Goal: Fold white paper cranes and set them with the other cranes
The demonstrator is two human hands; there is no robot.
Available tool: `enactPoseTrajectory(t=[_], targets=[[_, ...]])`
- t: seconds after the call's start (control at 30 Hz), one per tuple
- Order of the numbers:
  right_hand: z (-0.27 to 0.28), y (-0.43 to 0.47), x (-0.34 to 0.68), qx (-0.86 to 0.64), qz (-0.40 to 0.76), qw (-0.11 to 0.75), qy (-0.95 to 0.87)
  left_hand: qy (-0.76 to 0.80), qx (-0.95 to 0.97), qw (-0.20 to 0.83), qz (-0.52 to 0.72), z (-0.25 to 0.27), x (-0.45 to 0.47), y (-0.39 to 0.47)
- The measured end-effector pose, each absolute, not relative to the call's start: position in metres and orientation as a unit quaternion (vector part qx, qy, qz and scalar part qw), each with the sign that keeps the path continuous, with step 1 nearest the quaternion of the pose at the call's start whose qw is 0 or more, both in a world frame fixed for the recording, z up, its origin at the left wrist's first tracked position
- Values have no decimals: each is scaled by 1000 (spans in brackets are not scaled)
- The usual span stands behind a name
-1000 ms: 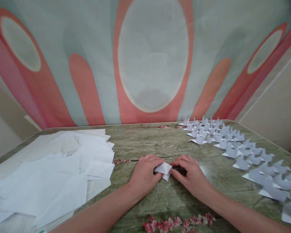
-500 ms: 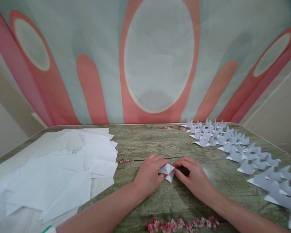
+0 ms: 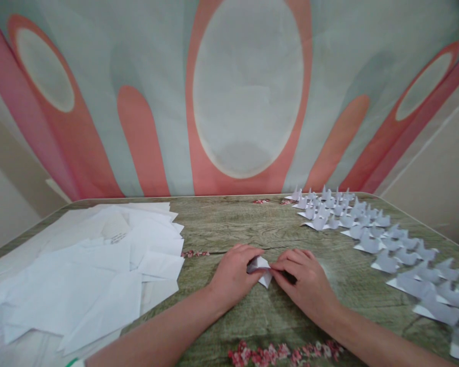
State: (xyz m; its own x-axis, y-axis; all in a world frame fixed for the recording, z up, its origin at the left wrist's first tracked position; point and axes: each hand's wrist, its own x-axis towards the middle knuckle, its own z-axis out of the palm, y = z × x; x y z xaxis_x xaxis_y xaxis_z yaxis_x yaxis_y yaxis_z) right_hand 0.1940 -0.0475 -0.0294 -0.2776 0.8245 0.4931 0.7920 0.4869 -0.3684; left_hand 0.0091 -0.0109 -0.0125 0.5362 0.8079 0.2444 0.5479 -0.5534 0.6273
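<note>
A small piece of folded white paper (image 3: 260, 264) is between my two hands, just over the middle of the table. My left hand (image 3: 235, 270) grips its left side, with fingers behind and thumb in front. On the other side, my right hand (image 3: 304, 275) pinches the paper's right corner between thumb and fingertips. Part of the paper is hidden by my left fingers. A lower flap points down toward me.
A spread pile of white paper sheets (image 3: 95, 285) covers the table's left side. Rows of folded white paper birds (image 3: 369, 242) stand along the right. The wood-patterned table (image 3: 222, 224) carries printed pink flowers (image 3: 275, 352). Behind it hangs a patterned backdrop (image 3: 248, 92).
The paper's right corner is now pinched narrower by my right fingers, and its upper flap has changed shape. My left hand keeps its hold. The view has shifted slightly.
</note>
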Motion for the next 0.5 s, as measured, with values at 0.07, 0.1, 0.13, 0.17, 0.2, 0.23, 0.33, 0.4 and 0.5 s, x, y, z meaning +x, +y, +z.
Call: enactPoseTrajectory(t=[0.07,0.1,0.13,0.17,0.2,0.23,0.33,0.4,0.5], targets=[[-29,-48,193,-504,21,322,-801,404,840,247,266,-13,9,-11],[-28,-48,193,-504,21,320,-802,405,839,246,266,-13,9,-11],[-28,-48,192,-504,20,318,-803,407,839,244,265,-13,9,-11],[-28,-48,192,-504,20,315,-804,409,839,242,264,-13,9,-11],[-28,-48,192,-503,19,313,-806,410,840,240,263,-13,9,-12],[-29,-48,192,-501,18,312,-807,410,841,237,262,-13,9,-12],[-29,-48,191,-498,19,316,-807,407,843,232,266,-12,9,-14],[-29,-49,191,-497,26,316,-808,409,841,233,268,-12,10,-14],[-27,-51,189,-494,37,312,-811,412,837,238,269,-12,10,-14]])
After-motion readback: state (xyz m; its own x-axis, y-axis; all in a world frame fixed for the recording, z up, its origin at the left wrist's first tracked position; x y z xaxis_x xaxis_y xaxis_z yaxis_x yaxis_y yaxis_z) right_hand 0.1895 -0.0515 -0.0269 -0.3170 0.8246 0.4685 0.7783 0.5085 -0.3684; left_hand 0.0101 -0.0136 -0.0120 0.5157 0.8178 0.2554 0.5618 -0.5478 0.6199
